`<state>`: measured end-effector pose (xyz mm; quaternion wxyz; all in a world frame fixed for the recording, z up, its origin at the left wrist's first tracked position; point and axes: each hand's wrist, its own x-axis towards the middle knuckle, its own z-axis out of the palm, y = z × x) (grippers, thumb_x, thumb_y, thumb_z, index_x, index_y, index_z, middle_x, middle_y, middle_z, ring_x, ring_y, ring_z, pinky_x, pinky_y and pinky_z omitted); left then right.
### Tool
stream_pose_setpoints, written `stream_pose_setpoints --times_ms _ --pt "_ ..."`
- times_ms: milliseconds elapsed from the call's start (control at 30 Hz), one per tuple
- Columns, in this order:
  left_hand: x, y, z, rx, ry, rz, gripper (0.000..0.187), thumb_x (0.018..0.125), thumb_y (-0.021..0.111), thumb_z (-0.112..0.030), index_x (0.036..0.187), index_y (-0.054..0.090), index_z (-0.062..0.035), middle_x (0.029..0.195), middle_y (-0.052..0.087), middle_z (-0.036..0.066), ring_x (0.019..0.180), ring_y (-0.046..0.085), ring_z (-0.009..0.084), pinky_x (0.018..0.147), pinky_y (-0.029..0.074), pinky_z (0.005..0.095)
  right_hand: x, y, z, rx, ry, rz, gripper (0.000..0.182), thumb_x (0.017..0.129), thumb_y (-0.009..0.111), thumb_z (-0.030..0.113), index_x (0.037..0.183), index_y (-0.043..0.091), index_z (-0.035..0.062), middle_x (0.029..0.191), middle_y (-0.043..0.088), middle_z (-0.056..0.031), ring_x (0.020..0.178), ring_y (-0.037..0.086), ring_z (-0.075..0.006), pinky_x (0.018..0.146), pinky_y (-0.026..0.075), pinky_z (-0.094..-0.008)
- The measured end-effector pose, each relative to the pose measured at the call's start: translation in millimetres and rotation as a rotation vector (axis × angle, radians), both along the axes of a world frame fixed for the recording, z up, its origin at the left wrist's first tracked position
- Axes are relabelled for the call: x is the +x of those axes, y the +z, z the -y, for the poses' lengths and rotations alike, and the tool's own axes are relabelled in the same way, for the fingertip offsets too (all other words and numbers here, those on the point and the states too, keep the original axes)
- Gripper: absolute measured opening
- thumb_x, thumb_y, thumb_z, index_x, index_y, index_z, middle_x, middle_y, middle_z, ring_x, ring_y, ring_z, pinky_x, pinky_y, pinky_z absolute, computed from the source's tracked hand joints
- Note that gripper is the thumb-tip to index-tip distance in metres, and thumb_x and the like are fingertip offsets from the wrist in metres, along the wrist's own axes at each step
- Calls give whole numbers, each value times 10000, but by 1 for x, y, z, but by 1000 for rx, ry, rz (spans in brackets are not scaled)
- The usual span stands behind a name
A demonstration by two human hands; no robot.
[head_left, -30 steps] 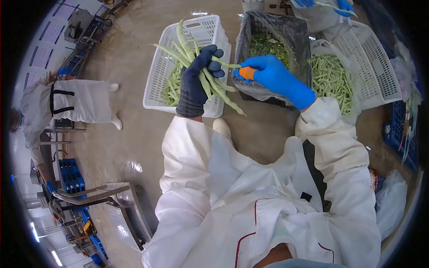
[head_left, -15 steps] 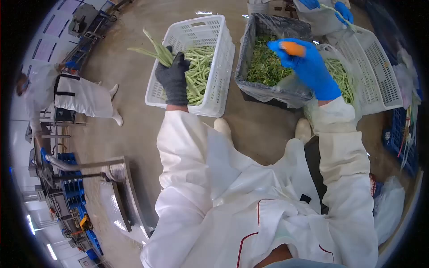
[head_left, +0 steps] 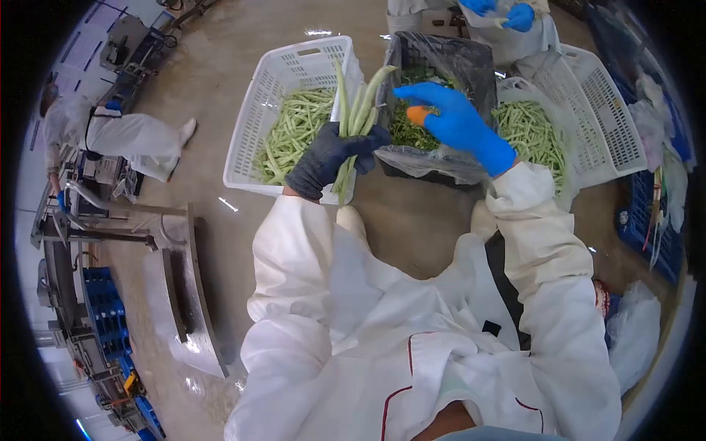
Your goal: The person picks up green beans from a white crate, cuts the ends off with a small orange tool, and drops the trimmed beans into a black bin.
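Note:
My left hand [head_left: 331, 158], in a dark grey glove, is closed around a small bunch of long green beans [head_left: 360, 110] that point upward, with their lower ends sticking out below the fist. To its right is my right hand [head_left: 467, 128] in a blue glove, apart from the bunch. Its index finger stretches toward the beans, and an orange cover [head_left: 419, 115] appears to sit on the thumb; the other fingers are partly hidden. Behind my left hand stands a white crate [head_left: 246, 121] with many loose green beans [head_left: 298, 125]. Under my right hand is a plastic-lined black crate [head_left: 471, 62] with green scraps [head_left: 412, 128].
A clear bag of cut beans [head_left: 529, 132] lies against a tilted white crate [head_left: 607, 117] at the right. Blue-gloved hands of a co-worker [head_left: 518, 16] show at the top. Another person [head_left: 129, 140] stands left, by a metal cart [head_left: 195, 294]. A blue crate [head_left: 647, 228] is far right.
My left hand has swung right with the beans, from over the white crate to its right edge; the bunch now stands more upright. My right hand has moved left and slightly down, closer to it.

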<state>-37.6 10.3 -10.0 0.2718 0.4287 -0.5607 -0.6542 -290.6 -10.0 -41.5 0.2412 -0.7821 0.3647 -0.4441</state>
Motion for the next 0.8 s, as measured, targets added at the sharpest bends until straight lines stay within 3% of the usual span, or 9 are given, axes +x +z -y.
stream_pose_setpoints --times_ms 100,300,367,400,467,600,700,767,800 --pt "-6 -9 0 -10 -52 84 263 812 706 -134 1034 687 6 795 674 62 612 596 126 568 478 267 12 -3 -6 233 149 72 372 859 608 51 1231 602 46 1132 660 -109 1003 629 -186 905 483 -334" --pt "-12 -7 1 -11 -65 198 292 780 751 -180 1006 698 -3 767 674 51 601 597 116 565 476 263 13 1 -15 254 127 -105 301 865 636 90 1164 639 49 1030 686 -117 927 648 -188 841 506 -323" --pt "-11 -16 3 -60 -50 164 335 773 780 -272 973 706 -14 667 648 47 560 607 115 540 483 265 12 2 -15 287 117 -128 287 859 636 103 1141 643 48 1018 684 -134 909 658 -224 829 511 -338" --pt "-12 -19 5 -71 -34 230 331 760 783 -243 983 704 -13 714 664 56 586 610 123 561 486 274 12 2 -15 303 113 -140 280 856 636 109 1129 645 48 1012 684 -143 901 662 -241 823 514 -346" --pt "-12 -22 9 -94 1 362 333 736 790 -187 1003 701 -10 806 694 72 638 617 138 602 493 291 15 2 -22 120 52 -249 206 853 601 170 1013 659 53 954 671 -158 858 652 -315 780 513 -404" --pt "-22 -23 1 -580 46 675 391 699 816 -230 1011 696 -26 800 695 121 679 656 190 661 516 331 23 -5 -23 -13 2 -450 187 851 564 200 912 643 42 881 642 -181 841 627 -383 763 499 -462" --pt "-29 -30 0 -749 149 721 357 695 810 -211 985 698 -38 821 691 138 708 673 200 684 522 330 28 -7 -22 -160 -91 -579 192 842 576 194 909 626 21 870 636 -189 849 626 -389 767 502 -461" --pt "-38 -36 -1 -824 270 705 261 708 786 -161 926 707 -41 862 694 121 716 676 183 672 522 307 34 -8 -25 -192 -230 -435 188 835 587 175 911 634 9 867 649 -187 827 645 -349 746 509 -435" --pt "-43 -33 -4 -697 333 526 276 726 779 -161 951 702 -22 861 700 107 718 675 188 678 525 313 38 -7 -26 -208 -300 -362 186 831 592 165 913 638 4 865 656 -186 816 655 -329 736 513 -422"
